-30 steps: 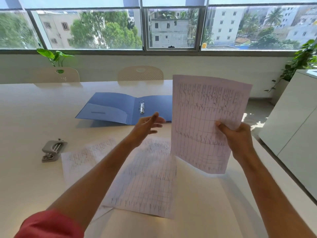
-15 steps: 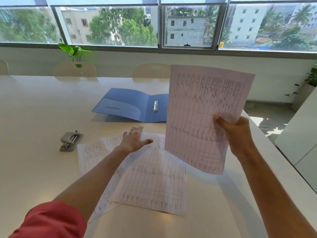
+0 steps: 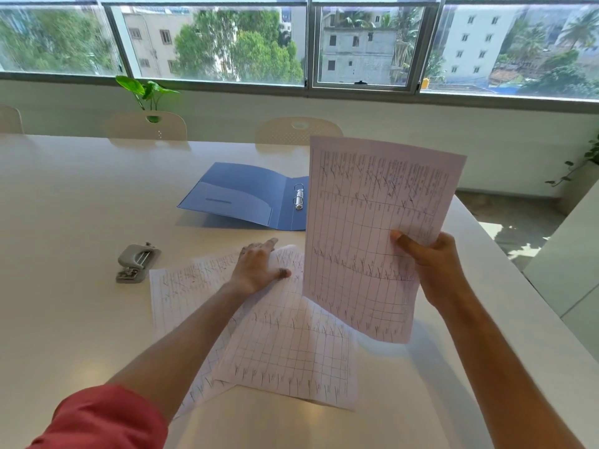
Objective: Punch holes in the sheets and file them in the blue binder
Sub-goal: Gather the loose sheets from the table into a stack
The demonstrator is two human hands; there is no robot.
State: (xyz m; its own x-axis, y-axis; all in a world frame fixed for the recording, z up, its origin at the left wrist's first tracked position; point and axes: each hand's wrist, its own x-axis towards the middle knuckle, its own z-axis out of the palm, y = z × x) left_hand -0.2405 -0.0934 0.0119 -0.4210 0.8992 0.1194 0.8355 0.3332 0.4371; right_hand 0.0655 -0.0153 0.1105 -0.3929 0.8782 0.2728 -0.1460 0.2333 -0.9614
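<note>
My right hand (image 3: 434, 264) holds one gridded sheet (image 3: 366, 222) upright in the air, pinched at its right edge. My left hand (image 3: 259, 267) lies flat, fingers spread, on the top edge of the loose sheets (image 3: 291, 345) that overlap on the white table (image 3: 64, 222). The blue binder (image 3: 240, 196) lies open beyond them, its metal rings (image 3: 299, 196) showing; the raised sheet hides its right half. A grey hole punch (image 3: 136, 262) sits to the left of the sheets.
Cream chairs (image 3: 146, 126) stand along the table's far side under the windows, with a small green plant (image 3: 146, 92) behind one. A white cabinet (image 3: 570, 264) stands close to the table's right edge.
My left hand has come down from mid-air onto the sheets lying on the table. The right hand keeps the raised sheet in about the same place. My view has shifted left.
</note>
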